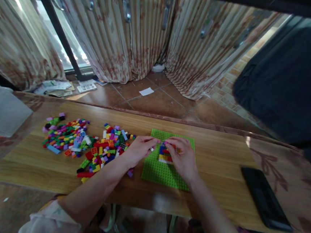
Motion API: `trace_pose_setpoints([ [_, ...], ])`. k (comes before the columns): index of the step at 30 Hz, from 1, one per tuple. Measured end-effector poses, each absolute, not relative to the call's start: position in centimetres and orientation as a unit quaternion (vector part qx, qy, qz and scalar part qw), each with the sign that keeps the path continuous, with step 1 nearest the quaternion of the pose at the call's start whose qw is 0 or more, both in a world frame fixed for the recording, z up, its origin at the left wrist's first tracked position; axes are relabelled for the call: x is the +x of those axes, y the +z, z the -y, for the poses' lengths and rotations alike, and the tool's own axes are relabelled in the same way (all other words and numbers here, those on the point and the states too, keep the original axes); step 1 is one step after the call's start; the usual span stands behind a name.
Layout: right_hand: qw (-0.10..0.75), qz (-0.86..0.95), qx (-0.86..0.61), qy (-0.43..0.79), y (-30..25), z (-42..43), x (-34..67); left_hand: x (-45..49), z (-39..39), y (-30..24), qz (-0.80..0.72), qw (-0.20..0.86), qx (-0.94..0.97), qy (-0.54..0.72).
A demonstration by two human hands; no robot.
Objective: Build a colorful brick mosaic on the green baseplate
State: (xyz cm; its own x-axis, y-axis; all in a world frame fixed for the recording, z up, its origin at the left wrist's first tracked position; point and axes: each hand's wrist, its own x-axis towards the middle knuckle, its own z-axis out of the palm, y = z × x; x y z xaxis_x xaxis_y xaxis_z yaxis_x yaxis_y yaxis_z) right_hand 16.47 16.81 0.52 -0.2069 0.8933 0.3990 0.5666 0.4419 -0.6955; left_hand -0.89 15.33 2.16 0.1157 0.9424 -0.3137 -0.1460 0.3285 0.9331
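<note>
A green studded baseplate (150, 172) lies on the table, bearing a low build of coloured toy bricks (165, 158) in rows of blue, yellow, red and white. My left hand (140, 149) is closed at the plate's left edge, with a small white brick (152, 149) showing at its fingers. Over the build, my right hand (183, 158) is closed in a pinch at the upper left corner of the bricks. Its fingers cover part of the build, and what they pinch is too small to make out.
Loose bricks lie in two heaps, one at the far left (66, 136) and one beside my left forearm (105, 152). A black phone (266, 197) rests at the table's right end. A translucent bin (3, 112) stands at the left; curtains (140, 35) hang beyond the table (222, 158).
</note>
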Motion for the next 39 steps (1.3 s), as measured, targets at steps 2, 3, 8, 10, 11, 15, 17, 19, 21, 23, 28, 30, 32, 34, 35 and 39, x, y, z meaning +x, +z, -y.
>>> trace_pose_setpoints([
  [2,0.38,0.758,-0.503,0.17,0.1,-16.9,16.6,-0.9,-15.5,1.7,-0.543,0.574,0.443,0.423],
  [3,0.369,0.763,-0.507,0.156,-0.1,-16.9,16.5,-0.9,-15.6,1.4,-0.551,0.547,0.473,0.416],
  [8,0.34,0.78,-0.514,0.111,-0.3,-16.6,16.1,-0.6,-15.5,0.6,-0.546,0.462,0.59,0.374],
  [10,0.337,0.776,-0.522,0.108,-0.2,-16.5,16.0,-0.5,-15.4,0.5,-0.548,0.438,0.614,0.361],
  [11,0.336,0.773,-0.527,0.111,-0.1,-16.5,16.0,-0.4,-15.3,0.5,-0.549,0.428,0.623,0.356],
  [15,0.333,0.754,-0.549,0.137,-0.1,-16.7,16.1,0.0,-15.2,0.3,-0.545,0.406,0.648,0.343],
  [17,0.331,0.745,-0.56,0.149,-0.1,-16.7,16.1,0.1,-15.2,0.1,-0.545,0.4,0.655,0.337],
  [19,0.329,0.738,-0.568,0.157,-0.1,-16.8,16.1,0.2,-15.2,0.1,-0.549,0.395,0.657,0.332],
  [21,0.33,0.733,-0.571,0.166,-0.2,-16.9,16.2,0.2,-15.2,0.1,-0.552,0.391,0.66,0.327],
  [23,0.335,0.729,-0.57,0.177,-0.3,-17.0,16.3,0.2,-15.2,0.3,-0.551,0.389,0.663,0.323],
  [28,0.354,0.72,-0.561,0.202,-0.4,-17.1,16.3,0.3,-15.1,0.7,-0.559,0.386,0.663,0.313],
  [30,0.36,0.72,-0.558,0.203,-0.4,-17.1,16.2,0.3,-15.0,0.8,-0.561,0.387,0.662,0.312],
  [32,0.363,0.72,-0.557,0.198,-0.5,-17.0,16.1,0.3,-14.9,1.0,-0.56,0.389,0.662,0.313],
  [34,0.365,0.718,-0.56,0.193,-0.5,-16.9,15.9,0.4,-14.8,1.1,-0.559,0.389,0.661,0.316],
  [35,0.366,0.717,-0.561,0.192,-0.5,-16.9,15.8,0.4,-14.8,1.2,-0.559,0.389,0.66,0.317],
  [39,0.369,0.711,-0.567,0.193,-0.6,-16.8,15.6,0.5,-14.7,1.4,-0.561,0.386,0.662,0.312],
])
